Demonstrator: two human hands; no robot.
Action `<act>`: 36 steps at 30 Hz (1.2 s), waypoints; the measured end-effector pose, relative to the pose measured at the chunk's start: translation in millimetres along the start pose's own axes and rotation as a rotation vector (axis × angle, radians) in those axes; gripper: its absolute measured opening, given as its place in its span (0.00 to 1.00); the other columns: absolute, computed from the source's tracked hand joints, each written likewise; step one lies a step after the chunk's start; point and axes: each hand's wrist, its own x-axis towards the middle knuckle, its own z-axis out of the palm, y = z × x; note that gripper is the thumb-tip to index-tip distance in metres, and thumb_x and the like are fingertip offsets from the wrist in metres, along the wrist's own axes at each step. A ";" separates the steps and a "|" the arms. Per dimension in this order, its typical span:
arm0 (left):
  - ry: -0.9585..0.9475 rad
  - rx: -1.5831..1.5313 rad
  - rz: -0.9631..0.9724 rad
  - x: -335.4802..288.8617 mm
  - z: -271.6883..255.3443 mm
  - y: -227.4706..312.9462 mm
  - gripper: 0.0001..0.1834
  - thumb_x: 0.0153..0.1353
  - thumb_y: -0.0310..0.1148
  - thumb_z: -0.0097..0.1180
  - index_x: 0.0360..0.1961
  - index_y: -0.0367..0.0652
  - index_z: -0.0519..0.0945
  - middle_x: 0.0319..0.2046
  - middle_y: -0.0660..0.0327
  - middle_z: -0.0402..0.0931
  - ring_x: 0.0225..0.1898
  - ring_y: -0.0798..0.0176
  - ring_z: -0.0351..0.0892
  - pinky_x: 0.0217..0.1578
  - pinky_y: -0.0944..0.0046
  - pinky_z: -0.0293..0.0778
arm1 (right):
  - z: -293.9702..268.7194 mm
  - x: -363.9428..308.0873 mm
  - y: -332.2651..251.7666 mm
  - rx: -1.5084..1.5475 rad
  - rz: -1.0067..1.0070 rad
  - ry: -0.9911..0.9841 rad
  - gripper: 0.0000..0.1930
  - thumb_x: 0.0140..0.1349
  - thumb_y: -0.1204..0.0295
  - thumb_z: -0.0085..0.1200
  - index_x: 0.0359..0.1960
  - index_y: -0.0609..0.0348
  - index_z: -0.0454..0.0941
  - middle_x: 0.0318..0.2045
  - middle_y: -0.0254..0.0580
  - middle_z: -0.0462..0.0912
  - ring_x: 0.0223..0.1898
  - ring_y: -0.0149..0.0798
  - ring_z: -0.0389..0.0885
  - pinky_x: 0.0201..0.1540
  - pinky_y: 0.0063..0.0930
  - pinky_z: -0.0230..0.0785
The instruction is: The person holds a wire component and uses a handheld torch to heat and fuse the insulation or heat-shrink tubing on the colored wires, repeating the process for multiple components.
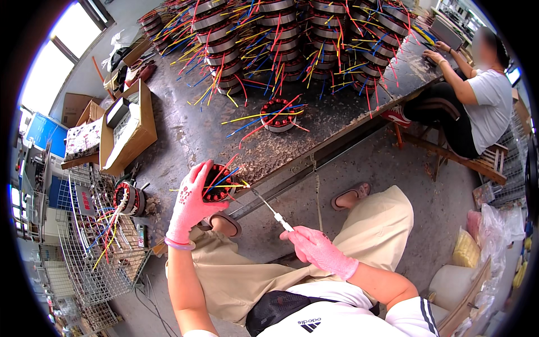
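My left hand (190, 203), in a pink glove, grips a round motor stator (218, 183) with red windings and red, blue and yellow wires sticking out. It holds the stator at the near edge of the dark workbench (185, 123). My right hand (314, 246), also in a pink glove, holds a thin metal tool with a white handle (269, 209). The tool's tip points up-left and nearly reaches the stator. Another single stator (277, 114) lies in the middle of the bench.
Stacks of stators with coloured wires (292, 39) fill the far half of the bench. A cardboard box (128, 130) stands at left, above a wire basket (101, 247) holding a stator (128, 197). Another person (477, 95) sits at the right end.
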 end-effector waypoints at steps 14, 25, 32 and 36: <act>-0.001 -0.010 -0.011 -0.4 0.3 -0.7 0.53 0.31 0.35 0.77 0.63 0.36 0.66 0.57 0.48 0.70 0.57 0.43 0.71 0.59 0.52 0.67 | 1.1 -0.7 -1.1 -0.009 -0.001 -0.005 0.17 0.74 0.61 0.42 0.51 0.60 0.77 0.15 0.25 0.66 0.14 0.20 0.58 0.18 0.18 0.49; -0.007 -0.004 -0.022 -0.9 1.2 -1.1 0.54 0.31 0.35 0.78 0.64 0.35 0.66 0.58 0.47 0.69 0.58 0.42 0.70 0.59 0.52 0.67 | -1.4 1.6 5.1 -0.002 -0.022 -0.009 0.17 0.74 0.61 0.42 0.51 0.59 0.76 0.15 0.25 0.66 0.14 0.19 0.57 0.18 0.18 0.49; -0.018 -0.004 -0.035 -0.5 0.4 -0.6 0.54 0.31 0.35 0.78 0.64 0.35 0.66 0.58 0.48 0.69 0.58 0.42 0.70 0.60 0.52 0.66 | 0.1 -1.7 -5.0 -0.043 0.023 -0.005 0.16 0.75 0.61 0.42 0.51 0.59 0.76 0.15 0.25 0.65 0.15 0.19 0.57 0.18 0.18 0.48; -0.016 0.001 -0.024 -0.1 -0.5 0.3 0.54 0.31 0.35 0.77 0.64 0.35 0.66 0.58 0.48 0.69 0.58 0.43 0.70 0.60 0.52 0.66 | -0.7 0.2 -0.3 -0.035 0.002 -0.009 0.17 0.75 0.60 0.42 0.51 0.59 0.76 0.15 0.25 0.65 0.14 0.19 0.57 0.18 0.18 0.48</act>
